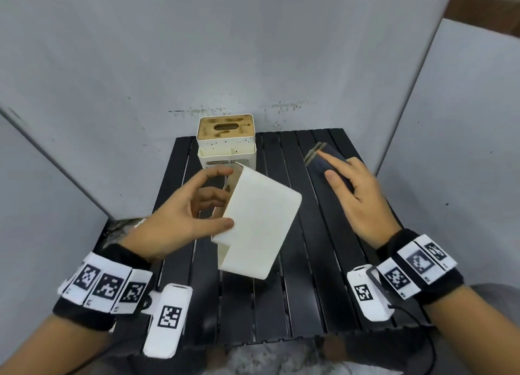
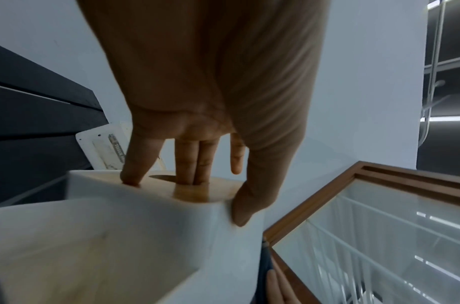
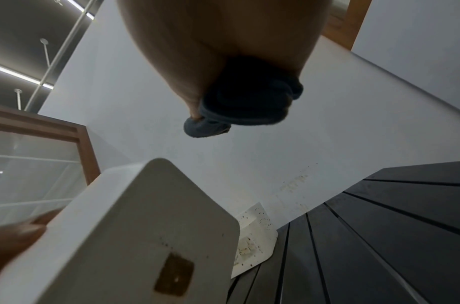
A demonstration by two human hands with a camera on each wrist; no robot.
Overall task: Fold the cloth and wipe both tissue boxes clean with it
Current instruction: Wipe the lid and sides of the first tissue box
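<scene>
My left hand [image 1: 225, 198] grips a white tissue box [image 1: 259, 222] and holds it tilted above the black slatted table [image 1: 309, 290]. Its fingers lie on the box's wooden lid [image 2: 192, 193] and the thumb presses a side wall. My right hand [image 1: 326, 165] holds a folded dark blue cloth [image 1: 333, 156] over the table's right side, apart from the lifted box. The cloth [image 3: 244, 102] bunches under the palm in the right wrist view. A second speckled white tissue box [image 1: 226, 141] with a stained wooden lid stands upright at the back middle.
Grey panels [image 1: 84, 93] wall the table in at the back, left and right. A wood-framed glass case [image 2: 366, 236] shows in the wrist views. The table's front edge [image 1: 267, 343] lies just before my wrists.
</scene>
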